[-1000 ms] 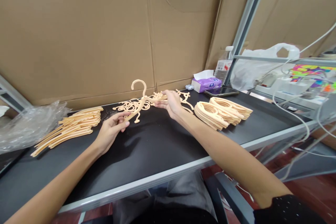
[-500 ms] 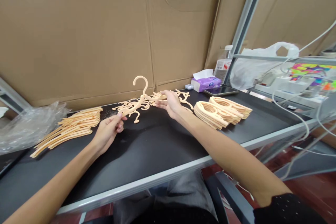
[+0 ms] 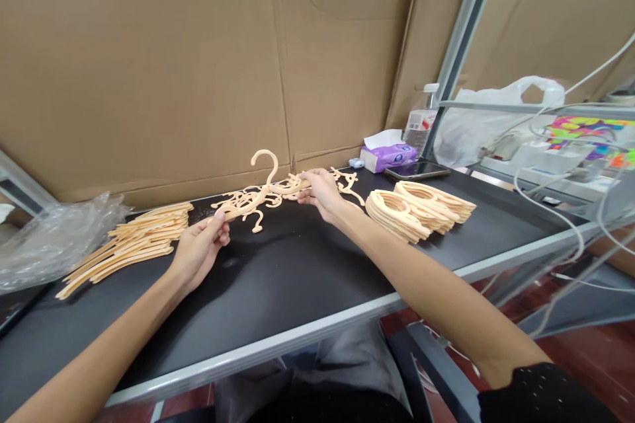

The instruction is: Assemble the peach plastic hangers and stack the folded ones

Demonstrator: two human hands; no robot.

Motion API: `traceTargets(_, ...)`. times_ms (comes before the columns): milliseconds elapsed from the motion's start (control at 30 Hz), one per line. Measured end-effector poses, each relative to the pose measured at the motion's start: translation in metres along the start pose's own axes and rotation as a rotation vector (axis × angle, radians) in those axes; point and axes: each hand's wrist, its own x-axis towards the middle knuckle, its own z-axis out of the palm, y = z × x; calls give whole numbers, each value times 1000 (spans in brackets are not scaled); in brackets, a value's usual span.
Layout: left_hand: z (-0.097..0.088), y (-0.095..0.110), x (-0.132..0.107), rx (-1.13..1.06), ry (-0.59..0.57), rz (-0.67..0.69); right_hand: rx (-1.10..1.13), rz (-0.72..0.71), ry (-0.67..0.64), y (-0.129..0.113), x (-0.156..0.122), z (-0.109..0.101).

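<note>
Workbench lot, head view: corrugated cardboard sheets line the back of a black-topped bench, with a steel upright at right. A white carrier bag stands beyond it. On the bench, crumpled clear plastic film lies just beside 1 stack of flat peach plastic hangers at left. 1 stack of curved peach hangers sits at right. Between them, near the back edge, lies a tangled cluster of ornate peach hangers, 1 hook rising clear. Left hand: half closed, pinching 1 hanger arm between thumb and fingers. Right hand: flatter, fingers laid across the cluster; grip cannot be told. Risk: pulling while pieces remain interlocked could snap a thin scroll or jolt the right stack.
</note>
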Motion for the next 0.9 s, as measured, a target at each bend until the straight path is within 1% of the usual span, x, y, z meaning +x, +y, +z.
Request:
traceTargets(133, 0, 1, 0, -15, 7, -17, -72, -50, -30, 2, 1, 0)
traceTargets(267, 2, 1, 0, -15, 11, -8, -97, -48, -75, 2, 0, 0)
traceTargets(400, 1, 1, 0, -23, 20, -7, -146, -80, -38, 2, 3, -2)
traceTargets(500, 1, 1, 1, -31, 29, 1, -229, -123, -3, 4, 6, -4)
traceTargets(600, 1, 0, 0, -18, 23, 1, -302, -173, -12, 8, 8, -2)
traceTargets(667, 1, -1, -1, 6, 15, 2, -281, -194, -59, 13, 7, 2)
traceTargets(767, 2, 0, -3, 80, -23, 15, -238, -183, -213, 23, 2, 10)
traceTargets(900, 3, 0, -4, 200, -77, 51, -370, -112, -448, 32, -13, 19)
